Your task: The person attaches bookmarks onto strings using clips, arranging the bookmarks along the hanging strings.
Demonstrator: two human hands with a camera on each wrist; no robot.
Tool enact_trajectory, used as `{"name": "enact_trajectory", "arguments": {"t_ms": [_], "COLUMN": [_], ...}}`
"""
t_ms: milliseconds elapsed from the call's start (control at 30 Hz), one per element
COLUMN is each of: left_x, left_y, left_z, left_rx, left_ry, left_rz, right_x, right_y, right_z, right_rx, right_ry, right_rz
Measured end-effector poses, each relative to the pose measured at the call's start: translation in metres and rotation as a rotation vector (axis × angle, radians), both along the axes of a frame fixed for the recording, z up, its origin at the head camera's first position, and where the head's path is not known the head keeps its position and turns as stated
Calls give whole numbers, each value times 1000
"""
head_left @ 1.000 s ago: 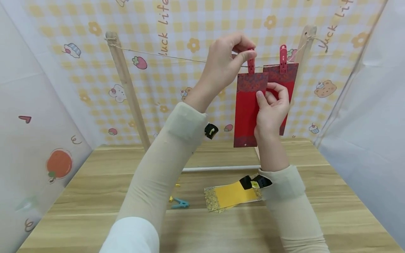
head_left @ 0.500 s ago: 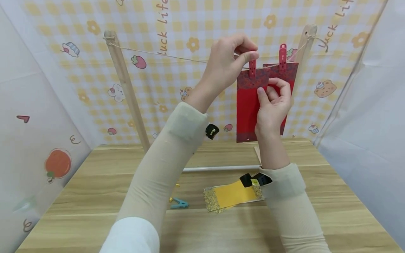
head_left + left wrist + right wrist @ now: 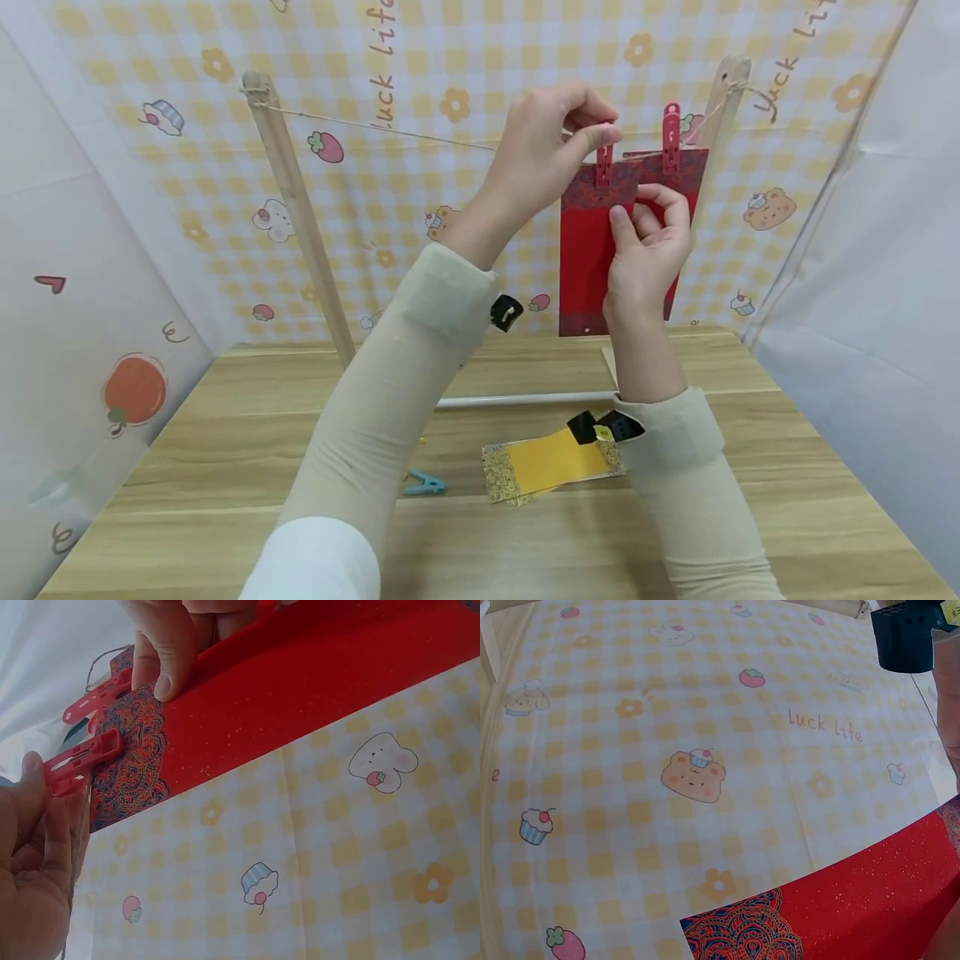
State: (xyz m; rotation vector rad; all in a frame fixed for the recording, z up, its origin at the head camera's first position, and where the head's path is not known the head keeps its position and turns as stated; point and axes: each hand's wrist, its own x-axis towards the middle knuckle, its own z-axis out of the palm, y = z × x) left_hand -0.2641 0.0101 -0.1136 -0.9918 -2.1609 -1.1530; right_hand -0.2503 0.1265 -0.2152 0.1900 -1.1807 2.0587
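Lying on tabletop: yellow patterned cards at five o'clock, teal clothespin near seven.
Right hand: grip together, pinching the front red card by its three-o'clock edge.
Front red card: two o'clock in the head view.
Left hand: grip clamped on the red clothespin at that card's twelve-o'clock edge.
Rear red card: hanging, second red clothespin at its top.

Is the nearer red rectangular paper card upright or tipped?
Upright: in the head view, the card has near-vertical sides, a red plastic clothespin at its top.
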Motion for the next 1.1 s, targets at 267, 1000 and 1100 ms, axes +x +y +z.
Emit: {"name": "enact_trajectory", "arguments": {"t_ms": [267, 1000, 1100], "left_x": [-1, 6, 9], "left_y": [-1, -6, -7], "left_z": [-1, -7, -8], "left_rx": [-43, 7, 23], "left_ry": [-26, 0, -11], "left_rz": [41, 23, 8], "right_x": [3, 6, 8], "right_y": [2, 14, 17], "right_z": [-4, -7, -9], "right_rx": [50, 67, 73], "right_ry": [10, 87, 98], "right_rz": [-4, -23, -34]}}
